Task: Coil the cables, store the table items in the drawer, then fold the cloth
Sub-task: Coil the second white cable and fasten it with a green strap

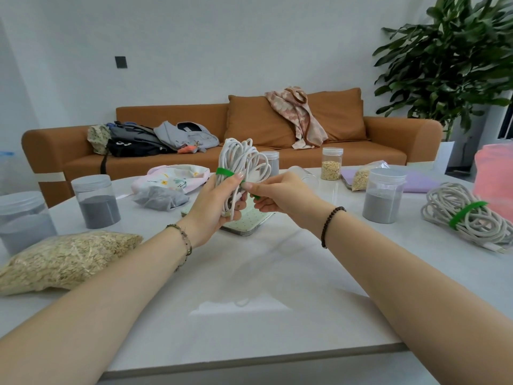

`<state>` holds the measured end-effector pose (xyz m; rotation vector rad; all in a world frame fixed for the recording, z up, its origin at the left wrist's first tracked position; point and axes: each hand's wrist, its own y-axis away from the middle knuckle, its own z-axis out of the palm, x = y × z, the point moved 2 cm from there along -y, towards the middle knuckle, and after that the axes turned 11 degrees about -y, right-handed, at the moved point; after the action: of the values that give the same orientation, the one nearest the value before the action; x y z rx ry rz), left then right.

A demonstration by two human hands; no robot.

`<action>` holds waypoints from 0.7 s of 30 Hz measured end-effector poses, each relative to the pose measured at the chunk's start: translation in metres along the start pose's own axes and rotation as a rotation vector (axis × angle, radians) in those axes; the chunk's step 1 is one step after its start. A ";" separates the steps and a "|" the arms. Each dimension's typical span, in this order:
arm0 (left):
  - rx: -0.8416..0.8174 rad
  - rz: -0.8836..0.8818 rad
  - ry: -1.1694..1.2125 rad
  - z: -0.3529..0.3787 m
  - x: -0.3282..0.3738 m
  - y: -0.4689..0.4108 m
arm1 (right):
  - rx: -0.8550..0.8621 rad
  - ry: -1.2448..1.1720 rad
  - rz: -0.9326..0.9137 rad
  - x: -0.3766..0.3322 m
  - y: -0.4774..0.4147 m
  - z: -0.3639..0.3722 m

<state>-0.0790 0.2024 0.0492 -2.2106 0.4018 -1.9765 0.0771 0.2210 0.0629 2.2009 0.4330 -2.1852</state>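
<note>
My left hand (213, 202) grips a coiled white cable (241, 159) upright above the middle of the white table (249, 287). A green strap (224, 172) runs round the coil. My right hand (273, 194) pinches the strap's free end beside the coil. A second coiled grey-white cable (460, 215), bound with a green strap (467, 213), lies on the table at the right. A patterned cloth (172, 177) lies crumpled behind my hands. A dotted flat case (249, 222) lies under my hands.
Jars of grey powder stand at the left (95, 202) and right (384, 194), a jar of oats (331, 163) at the back. A bag of oats (66, 258) lies front left, a grey bag (161, 198) by the cloth. A pink container (495, 176) stands far right. An orange sofa (388, 140) stands behind.
</note>
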 end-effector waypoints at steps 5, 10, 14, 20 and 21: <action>0.033 -0.012 0.064 0.002 -0.002 0.000 | -0.012 -0.120 0.001 0.003 -0.001 -0.002; 0.004 -0.010 0.181 -0.001 -0.002 -0.003 | -0.031 -0.299 0.047 0.003 0.000 -0.003; 0.003 -0.013 0.170 -0.005 -0.001 -0.003 | -0.031 -0.367 0.055 0.002 0.001 -0.002; 0.023 -0.044 0.243 -0.006 0.000 -0.003 | -0.025 -0.395 0.059 0.004 0.000 -0.001; 0.027 -0.042 0.245 -0.006 0.000 -0.004 | -0.022 -0.401 0.060 0.004 -0.001 -0.001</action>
<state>-0.0843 0.2068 0.0508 -1.9822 0.3576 -2.2699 0.0779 0.2226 0.0587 1.6738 0.3669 -2.4861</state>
